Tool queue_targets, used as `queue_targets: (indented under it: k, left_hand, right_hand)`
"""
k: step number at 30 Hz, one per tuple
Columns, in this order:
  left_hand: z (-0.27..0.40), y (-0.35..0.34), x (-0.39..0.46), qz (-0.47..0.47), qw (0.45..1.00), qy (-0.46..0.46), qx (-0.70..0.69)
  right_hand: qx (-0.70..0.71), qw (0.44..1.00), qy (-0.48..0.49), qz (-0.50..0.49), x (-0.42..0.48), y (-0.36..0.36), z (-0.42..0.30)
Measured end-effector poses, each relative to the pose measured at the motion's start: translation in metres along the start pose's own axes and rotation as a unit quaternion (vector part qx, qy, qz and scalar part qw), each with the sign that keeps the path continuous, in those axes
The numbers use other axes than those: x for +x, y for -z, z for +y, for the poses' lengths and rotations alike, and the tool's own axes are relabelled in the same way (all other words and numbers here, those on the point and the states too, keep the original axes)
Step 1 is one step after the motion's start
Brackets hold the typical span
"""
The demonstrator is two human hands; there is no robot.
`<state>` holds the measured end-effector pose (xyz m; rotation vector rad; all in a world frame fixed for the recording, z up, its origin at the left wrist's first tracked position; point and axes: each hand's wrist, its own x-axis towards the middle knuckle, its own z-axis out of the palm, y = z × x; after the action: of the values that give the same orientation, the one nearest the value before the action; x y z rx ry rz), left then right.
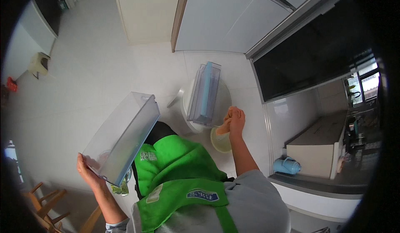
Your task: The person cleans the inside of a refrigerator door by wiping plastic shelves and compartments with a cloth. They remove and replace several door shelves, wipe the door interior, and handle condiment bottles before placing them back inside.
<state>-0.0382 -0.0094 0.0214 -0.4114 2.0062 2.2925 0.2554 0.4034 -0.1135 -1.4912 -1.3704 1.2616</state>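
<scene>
My left hand [89,172] grips the near end of a clear plastic refrigerator drawer [125,133] with a blue front, held tilted at my left side. My right hand [236,117] is closed on an orange cloth [224,127], which hangs over a pale yellow basin [220,144] on the floor. Clear plastic bins with a light blue strip [205,89] lie on a round white stool [225,97] in front of me. Part of the basin is hidden by my right forearm.
White cabinet doors [215,17] and a dark glass panel [312,52] stand ahead and to the right. A blue thermos [287,166] rests beside a large box [312,155]. Wooden chair legs [47,205] are at the lower left, a small beige stool [39,64] farther off.
</scene>
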Motion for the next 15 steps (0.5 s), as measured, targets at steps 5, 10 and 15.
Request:
queue_targets:
  k: [5, 10, 15]
  left_hand:
    - [0.008, -0.077, 0.069, -0.103, 0.993, -0.031, 0.048]
    - [0.065, -0.149, 0.107, -0.15, 0.967, -0.063, 0.196]
    - [0.164, -0.229, 0.107, -0.197, 0.946, -0.024, 0.255]
  right_hand:
    - [-0.064, 0.997, -0.046, 0.008, 0.037, -0.025, 0.001]
    - [-0.353, 0.926, 0.067, 0.118, 0.038, -0.03, -0.038]
    - [-0.224, 0.968, -0.083, 0.074, 0.034, -0.022, -0.122]
